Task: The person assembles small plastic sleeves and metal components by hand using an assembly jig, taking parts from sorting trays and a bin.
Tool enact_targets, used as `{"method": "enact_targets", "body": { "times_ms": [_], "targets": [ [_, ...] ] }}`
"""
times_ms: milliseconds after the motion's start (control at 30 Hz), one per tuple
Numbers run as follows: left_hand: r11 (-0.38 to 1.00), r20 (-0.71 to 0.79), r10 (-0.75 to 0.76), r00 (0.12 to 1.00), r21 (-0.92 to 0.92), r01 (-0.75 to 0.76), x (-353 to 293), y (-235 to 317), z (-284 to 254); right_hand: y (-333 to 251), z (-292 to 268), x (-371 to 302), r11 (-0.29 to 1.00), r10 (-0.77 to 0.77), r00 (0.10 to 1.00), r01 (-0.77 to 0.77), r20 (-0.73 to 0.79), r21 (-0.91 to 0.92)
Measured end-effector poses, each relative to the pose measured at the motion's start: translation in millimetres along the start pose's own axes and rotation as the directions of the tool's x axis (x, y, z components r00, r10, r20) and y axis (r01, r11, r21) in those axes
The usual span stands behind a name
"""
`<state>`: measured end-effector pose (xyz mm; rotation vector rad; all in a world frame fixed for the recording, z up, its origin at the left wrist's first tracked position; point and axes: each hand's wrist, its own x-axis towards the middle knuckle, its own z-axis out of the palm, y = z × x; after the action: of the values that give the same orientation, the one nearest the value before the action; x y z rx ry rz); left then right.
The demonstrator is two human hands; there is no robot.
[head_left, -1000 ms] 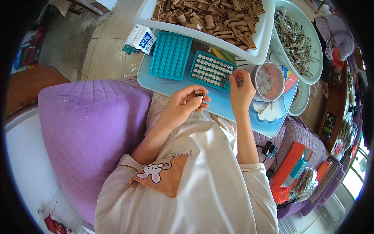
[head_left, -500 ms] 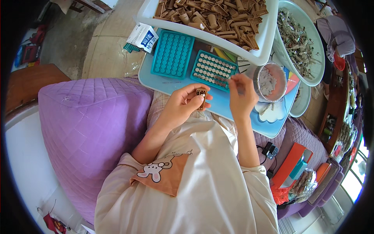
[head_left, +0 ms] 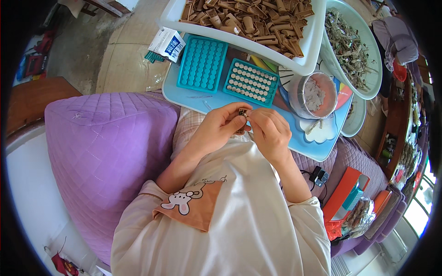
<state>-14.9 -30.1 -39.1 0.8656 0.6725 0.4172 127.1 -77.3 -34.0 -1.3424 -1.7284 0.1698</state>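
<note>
My left hand (head_left: 215, 128) grips a small brown plastic part (head_left: 241, 113) upright between thumb and fingers, over the near edge of the blue table (head_left: 184, 99). Close against the top of that part, my right hand (head_left: 272, 134) has its thumb and fingers pinched together. Whatever lies in this pinch is too small and covered to make out. Just beyond both hands sits a teal tray (head_left: 248, 98) with rows of small white round pieces (head_left: 251, 79). To its left lies a larger teal tray (head_left: 201, 64) with rows of round cups.
A white bin (head_left: 301, 68) heaped with brown plastic parts (head_left: 258, 23) stands at the back. Right of the trays is a round tub (head_left: 299, 99) with white bits inside. A pale green basket (head_left: 374, 41) of metallic pieces stands further right. A white-and-blue carton (head_left: 166, 43) rests at the table's left.
My right hand has come from beside the tray of white pieces, moving left and nearer, to meet the brown part. My left hand has shifted slightly right and still holds it.
</note>
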Motion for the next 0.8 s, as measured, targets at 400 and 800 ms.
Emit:
{"method": "enact_targets", "body": {
  "times_ms": [400,800],
  "targets": [
    [0.993,-0.034,-0.113,0.993,-0.024,0.112,8.2,-14.2,-7.8,34.6,-10.1,7.3,0.835,0.544,0.836,-0.548,0.068,0.054],
    [0.994,-0.06,-0.095,0.994,-0.068,0.09,3.6,3.6,-7.8,98.5,16.9,6.0,0.785,0.394,0.917,-0.297,0.068,-0.544]
  ]
}}
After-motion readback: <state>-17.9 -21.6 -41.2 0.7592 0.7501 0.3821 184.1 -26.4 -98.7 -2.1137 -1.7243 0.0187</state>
